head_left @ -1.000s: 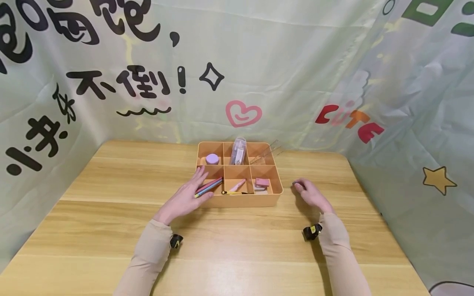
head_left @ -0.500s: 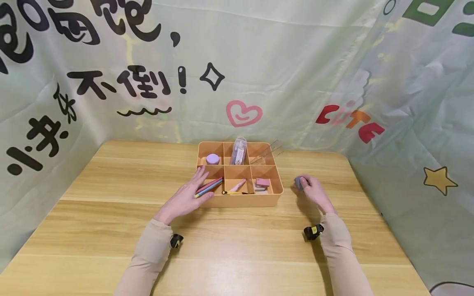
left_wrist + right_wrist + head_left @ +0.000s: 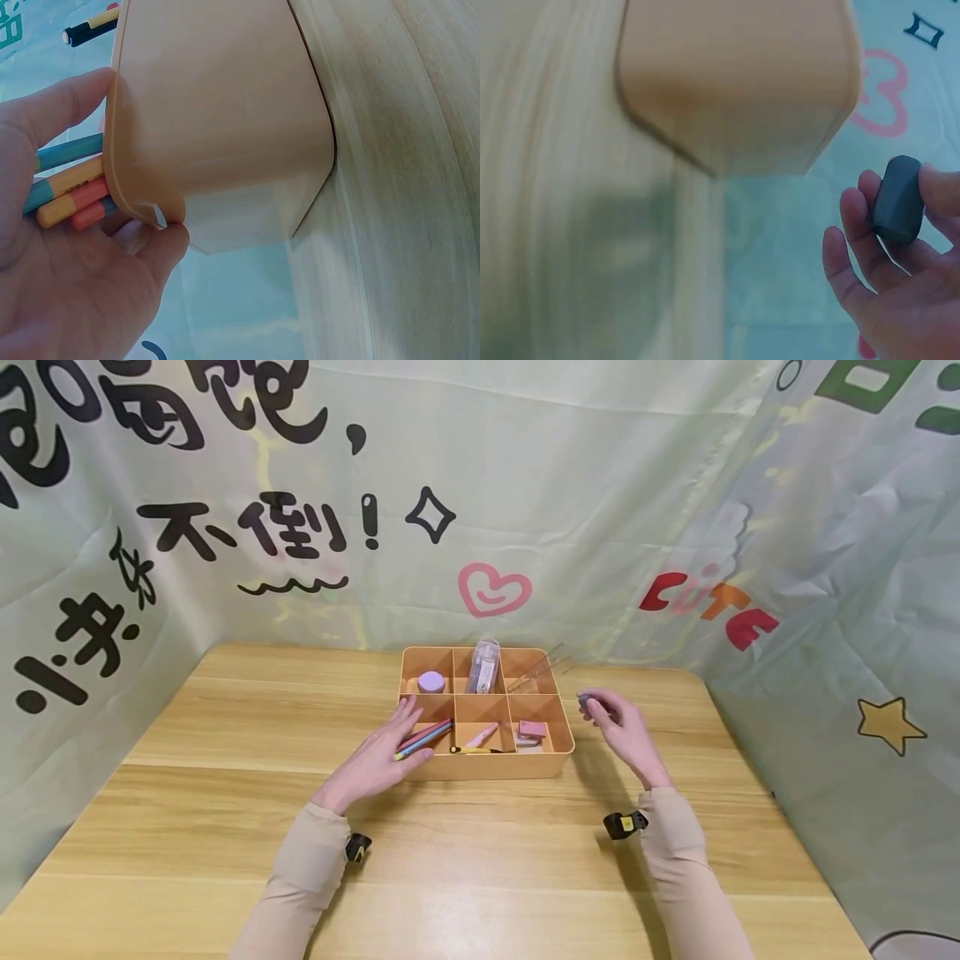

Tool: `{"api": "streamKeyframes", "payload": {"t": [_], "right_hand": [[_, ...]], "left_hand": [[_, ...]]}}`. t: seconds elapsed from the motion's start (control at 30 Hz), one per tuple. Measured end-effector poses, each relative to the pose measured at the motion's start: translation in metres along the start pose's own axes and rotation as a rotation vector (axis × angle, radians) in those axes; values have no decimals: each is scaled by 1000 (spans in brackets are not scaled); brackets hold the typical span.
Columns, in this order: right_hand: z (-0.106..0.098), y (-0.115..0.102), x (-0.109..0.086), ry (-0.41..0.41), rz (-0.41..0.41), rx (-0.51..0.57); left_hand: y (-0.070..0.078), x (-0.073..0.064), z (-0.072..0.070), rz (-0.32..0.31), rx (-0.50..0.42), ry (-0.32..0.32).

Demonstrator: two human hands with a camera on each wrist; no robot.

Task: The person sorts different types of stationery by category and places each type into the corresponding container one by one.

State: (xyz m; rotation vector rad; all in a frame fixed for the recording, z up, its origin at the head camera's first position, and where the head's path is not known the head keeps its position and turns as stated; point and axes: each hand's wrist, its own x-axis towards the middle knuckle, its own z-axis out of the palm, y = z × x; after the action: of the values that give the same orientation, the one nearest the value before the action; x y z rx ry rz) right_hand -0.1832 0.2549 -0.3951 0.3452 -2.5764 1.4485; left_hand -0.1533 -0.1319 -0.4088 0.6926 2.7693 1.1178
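A tan six-compartment organizer box [image 3: 495, 767] stands at the middle back of the table. My left hand [image 3: 375, 764] rests at its front-left corner, fingers spread along the side and thumb at the front rim. Several coloured pens [image 3: 71, 184] lean out of that corner compartment, under the left palm. To the right of the box, my right hand [image 3: 628, 739] is raised above the table. Between thumb and fingers it pinches a small dark grey block [image 3: 900, 201] with rounded edges.
The box also holds a purple-lidded round container [image 3: 431, 682], a clear purple case [image 3: 483, 667], transparent strips [image 3: 536, 670], a pink pen [image 3: 482, 735], a yellow-and-black pen [image 3: 474, 750] and pink and white blocks [image 3: 532, 729]. A printed curtain [image 3: 600, 510] hangs behind the table.
My right hand has taken hold of the grey block on the table, lifted it and brought it closer to the box's right side. The left hand has stayed at its corner.
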Motion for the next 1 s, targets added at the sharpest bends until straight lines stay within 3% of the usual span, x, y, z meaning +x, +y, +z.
{"api": "streamKeyframes", "payload": {"t": [0.27,0.57,1.0], "right_hand": [[17,-21,6,4,-128,-56],[37,-31,7,-52,-204,-202],[50,-30,10,-110,-196,-358]], "left_hand": [[0,0,0,-2,-3,1],[1,0,0,5,4,6],[-1,0,1,7,9,14]]}}
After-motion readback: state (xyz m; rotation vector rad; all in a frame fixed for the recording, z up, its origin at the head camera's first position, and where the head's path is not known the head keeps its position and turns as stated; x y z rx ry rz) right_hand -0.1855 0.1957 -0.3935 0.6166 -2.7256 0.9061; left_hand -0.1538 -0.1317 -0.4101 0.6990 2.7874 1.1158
